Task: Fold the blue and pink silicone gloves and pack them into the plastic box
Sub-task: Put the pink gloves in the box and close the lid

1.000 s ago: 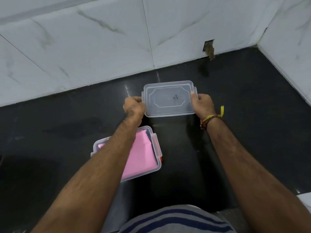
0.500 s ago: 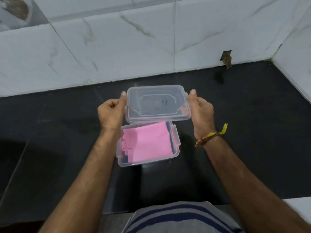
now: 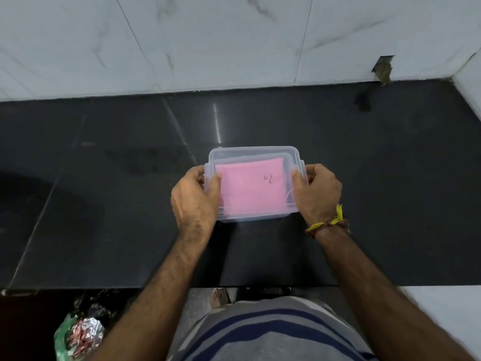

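Observation:
The clear plastic box (image 3: 263,219) sits on the black counter with its clear lid (image 3: 250,151) lying on top of it. Through the lid I see the folded pink glove (image 3: 250,188) inside; the blue glove is hidden. My left hand (image 3: 194,201) grips the lid's left edge, thumb on top. Gripping the lid's right edge is my right hand (image 3: 316,191), thumb on top too, with a yellow and red thread around its wrist.
The black counter (image 3: 104,204) runs wide to both sides, backed by a white marble tiled wall (image 3: 208,43). A small hole (image 3: 382,69) is in the wall at the far right. Below the counter's front edge at the left lies crumpled foil and a green bag (image 3: 78,332).
Both hands brought the lid from the far side of the counter over the box and set it down on top. The box now lies straight between my hands.

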